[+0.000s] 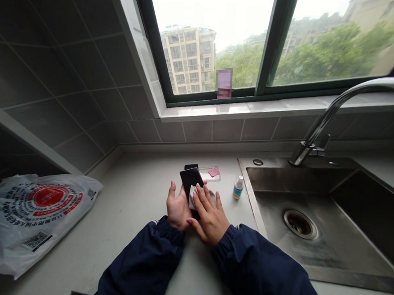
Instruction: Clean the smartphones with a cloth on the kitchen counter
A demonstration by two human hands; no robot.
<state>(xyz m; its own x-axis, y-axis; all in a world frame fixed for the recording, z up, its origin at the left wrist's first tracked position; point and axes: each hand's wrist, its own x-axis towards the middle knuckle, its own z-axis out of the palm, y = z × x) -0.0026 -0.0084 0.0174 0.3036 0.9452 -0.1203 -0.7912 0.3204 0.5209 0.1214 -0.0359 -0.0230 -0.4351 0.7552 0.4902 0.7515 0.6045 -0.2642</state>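
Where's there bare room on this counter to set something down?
The widest bare patch of counter lies between the plastic bag and the left hand. A narrower strip runs behind the clear case, along the tiled wall. It's tight around the phone-like slab, the right hand and the small bottle beside the sink.

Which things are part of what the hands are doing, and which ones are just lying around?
Part of the job:
black phone, held in the left hand
white wipe, under the right hand
small bottle, probably, standing close by

Just lying about, it seems:
printed plastic bag
pink slip on the clear case
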